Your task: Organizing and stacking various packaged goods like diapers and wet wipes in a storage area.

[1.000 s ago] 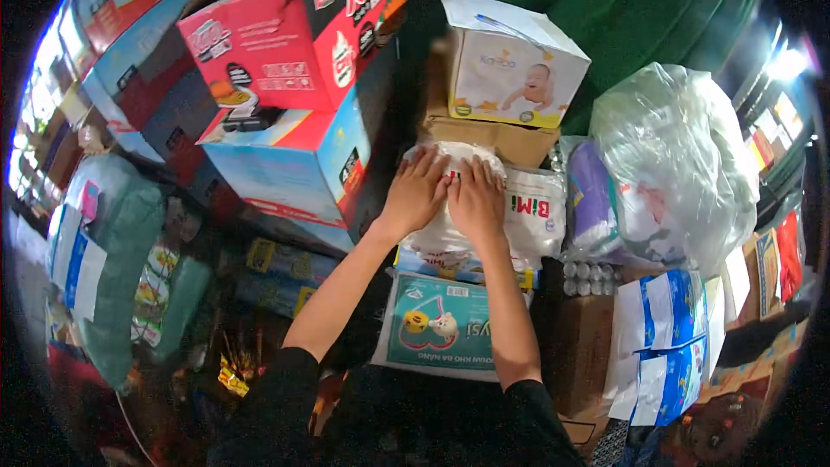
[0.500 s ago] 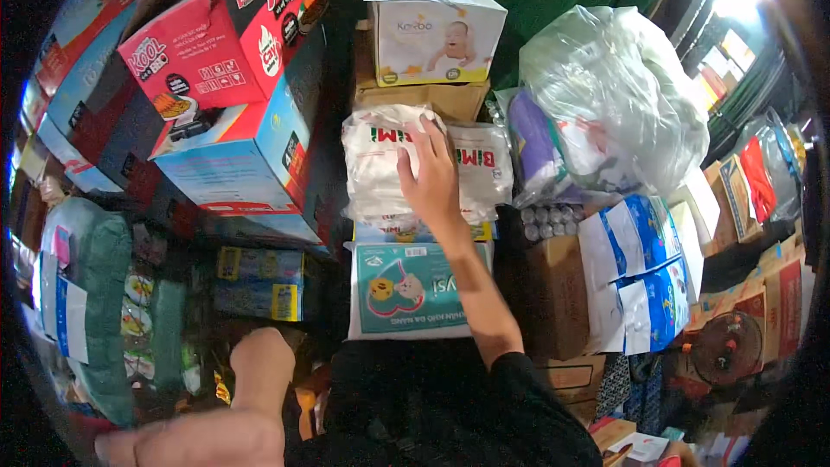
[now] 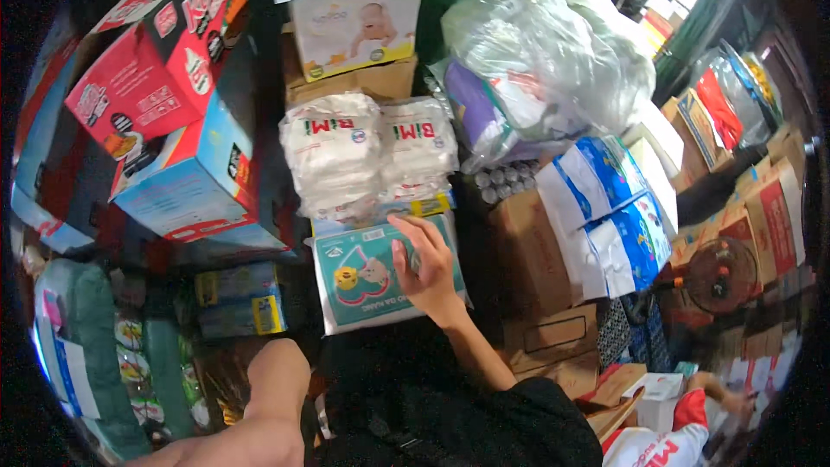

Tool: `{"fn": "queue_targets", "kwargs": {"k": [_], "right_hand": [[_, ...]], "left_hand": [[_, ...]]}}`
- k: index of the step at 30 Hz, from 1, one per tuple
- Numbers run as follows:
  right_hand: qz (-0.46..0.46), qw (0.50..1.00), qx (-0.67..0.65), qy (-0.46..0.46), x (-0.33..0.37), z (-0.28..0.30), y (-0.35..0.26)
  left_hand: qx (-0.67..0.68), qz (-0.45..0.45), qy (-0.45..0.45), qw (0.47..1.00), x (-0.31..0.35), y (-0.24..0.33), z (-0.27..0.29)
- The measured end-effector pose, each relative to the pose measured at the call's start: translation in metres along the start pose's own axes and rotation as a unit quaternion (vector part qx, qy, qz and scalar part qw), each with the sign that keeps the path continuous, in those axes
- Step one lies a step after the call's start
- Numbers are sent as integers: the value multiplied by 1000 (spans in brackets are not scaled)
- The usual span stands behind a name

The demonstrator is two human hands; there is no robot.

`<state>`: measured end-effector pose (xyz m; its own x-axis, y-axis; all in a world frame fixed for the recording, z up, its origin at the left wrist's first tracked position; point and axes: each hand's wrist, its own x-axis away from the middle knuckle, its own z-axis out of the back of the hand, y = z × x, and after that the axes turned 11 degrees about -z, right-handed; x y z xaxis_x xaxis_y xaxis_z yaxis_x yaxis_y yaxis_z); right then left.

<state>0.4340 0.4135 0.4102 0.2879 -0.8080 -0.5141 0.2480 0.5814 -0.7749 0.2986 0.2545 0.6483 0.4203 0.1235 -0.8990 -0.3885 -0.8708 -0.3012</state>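
From my end I see the right hand point(image 3: 425, 271), fingers slightly bent, thumb standing apart, clamped on nothing. It is over the teal-labelled wipes pack point(image 3: 353, 275); I can't tell whether they touch. The left hand's fingers I can't see. That pack lies just before the black shirt point(image 3: 406, 402); beyond it sit two white plastic-wrapped bundles point(image 3: 333, 160), then a white carton point(image 3: 333, 30).

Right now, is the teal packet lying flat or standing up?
Lying flat: the teal packet shows its wide printed face turned upward, with the right hand over part of it.
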Motion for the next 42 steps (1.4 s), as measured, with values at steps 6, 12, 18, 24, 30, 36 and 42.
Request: {"fn": "queue_targets", "kwargs": {"k": [6,12,18,24,30,36,42], "right_hand": [[-35,998,-15,58,13,50,-32],[124,963,-137,196,15,109,-118],[151,900,-340,228,36,136,-206],[-254,806,-530,70,44,127,-298],[247,820,-492,154,35,64,-247],[377,771,-472,202,38,46,-245],[429,741,-463,228,38,43,-242]], "left_hand": [[49,-22,-21,998,6,-9,-3],[6,61,-14,998,18,1,-9],[-153,161,61,973,25,-2,-23],[-81,289,128,945,24,8,-46],[-16,5,135,991,57,4,-46],[1,-96,138,986,65,-3,-54],[3,-177,130,976,74,-6,-61]]}}
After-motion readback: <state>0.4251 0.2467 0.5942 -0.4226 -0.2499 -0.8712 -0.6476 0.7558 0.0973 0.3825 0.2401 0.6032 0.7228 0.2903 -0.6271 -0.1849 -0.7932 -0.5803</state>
